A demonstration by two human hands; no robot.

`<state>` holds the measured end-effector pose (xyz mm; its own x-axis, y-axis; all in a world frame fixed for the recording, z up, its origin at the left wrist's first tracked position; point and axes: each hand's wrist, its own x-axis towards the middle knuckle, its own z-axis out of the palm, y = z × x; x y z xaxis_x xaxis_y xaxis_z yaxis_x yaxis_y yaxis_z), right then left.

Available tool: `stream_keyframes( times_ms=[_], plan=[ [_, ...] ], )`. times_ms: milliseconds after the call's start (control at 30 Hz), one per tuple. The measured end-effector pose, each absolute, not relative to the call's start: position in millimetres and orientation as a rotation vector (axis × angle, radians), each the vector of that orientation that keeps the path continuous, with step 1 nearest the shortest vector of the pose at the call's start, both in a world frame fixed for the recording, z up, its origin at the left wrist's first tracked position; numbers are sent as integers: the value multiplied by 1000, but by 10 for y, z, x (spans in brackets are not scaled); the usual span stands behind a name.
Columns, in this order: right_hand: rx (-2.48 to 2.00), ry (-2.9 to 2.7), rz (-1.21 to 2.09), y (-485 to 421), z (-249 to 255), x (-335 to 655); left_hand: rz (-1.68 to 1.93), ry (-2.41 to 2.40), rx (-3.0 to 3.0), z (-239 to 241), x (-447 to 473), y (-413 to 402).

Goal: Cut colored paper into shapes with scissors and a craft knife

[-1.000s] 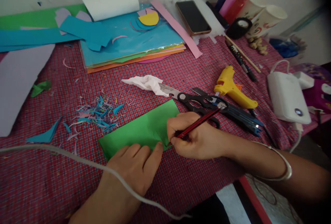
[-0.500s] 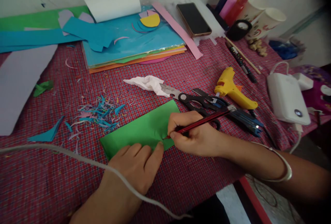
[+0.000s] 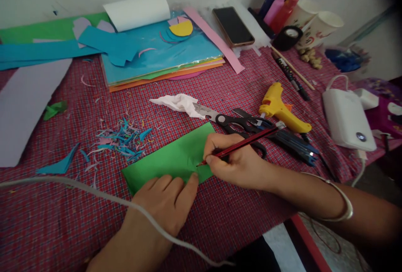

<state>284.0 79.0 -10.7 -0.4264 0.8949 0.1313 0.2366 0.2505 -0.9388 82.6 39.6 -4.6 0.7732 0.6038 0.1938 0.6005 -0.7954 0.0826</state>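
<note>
A strip of green paper (image 3: 169, 150) lies on the checked tablecloth with faint lines drawn near its right part. My left hand (image 3: 166, 205) rests flat across its lower edge, thumb and fingers pressing it down. Between the thumb and fingers of my right hand (image 3: 237, 161) is a dark red pencil (image 3: 241, 143), its tip at the paper just above my left thumb. Black-handled scissors (image 3: 232, 121) lie behind my right hand, their blades partly under a crumpled white tissue (image 3: 179, 103).
Paper scraps (image 3: 121, 140) are scattered left of the green strip. A yellow glue gun (image 3: 284, 110) and a blue-black cutter (image 3: 293, 144) lie to the right, near a white power bank (image 3: 348, 119). A pale cable (image 3: 94, 194) crosses over my left wrist. Behind are coloured sheets (image 3: 157, 62) and a phone (image 3: 233, 27).
The pencil tip has shifted very slightly left on the green paper. My left hand stays in place, and the view has tilted a little.
</note>
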Motion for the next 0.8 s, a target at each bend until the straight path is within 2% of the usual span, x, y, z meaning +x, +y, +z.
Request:
stream_keyframes(
  times_ms=[300, 500, 800],
  plan=[
    [-1049, -1921, 1115, 768, -118, 2824, 225, 963, 2949, -101, 778, 367],
    [-1065, -1882, 1097, 778, -126, 2820, 370, 1009, 2923, -105, 826, 374],
    [-1072, -1898, 1106, 779, -142, 2822, 401, 1015, 2921, -157, 825, 369]
  ],
)
